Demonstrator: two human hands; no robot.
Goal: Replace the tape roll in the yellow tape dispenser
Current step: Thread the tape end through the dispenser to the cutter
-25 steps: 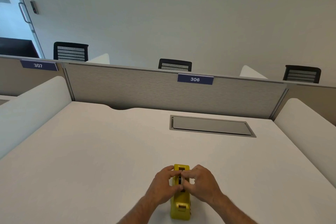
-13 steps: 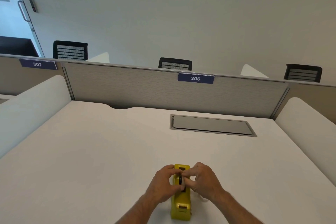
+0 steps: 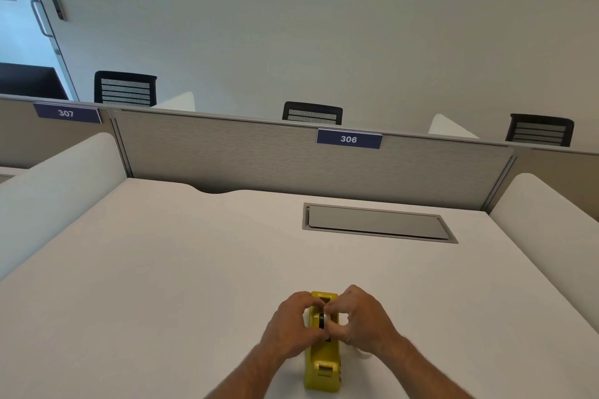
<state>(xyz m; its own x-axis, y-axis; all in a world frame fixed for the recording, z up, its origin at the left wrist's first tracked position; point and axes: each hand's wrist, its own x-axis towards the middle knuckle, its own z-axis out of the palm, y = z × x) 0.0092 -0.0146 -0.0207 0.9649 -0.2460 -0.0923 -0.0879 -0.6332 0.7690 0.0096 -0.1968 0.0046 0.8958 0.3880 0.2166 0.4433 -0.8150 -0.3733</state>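
Observation:
The yellow tape dispenser (image 3: 322, 366) stands lengthwise on the white desk (image 3: 162, 285) near its front edge, cutter end towards me. My left hand (image 3: 290, 325) and my right hand (image 3: 363, 321) meet over its open top slot, fingertips pinching at a black hub with a pale tape roll (image 3: 324, 321) inside. The roll is mostly hidden by my fingers. A small pale object (image 3: 363, 354) peeks out on the desk behind my right wrist; I cannot tell what it is.
A grey recessed cable hatch (image 3: 377, 223) lies in the desk further back on the right. A grey partition (image 3: 259, 159) labelled 306 closes off the far edge, with white side panels (image 3: 58, 191) left and right. Black chairs stand beyond.
Both hands have stayed on the dispenser; the fingers have drawn closer together over the slot, and the camera view has shifted slightly.

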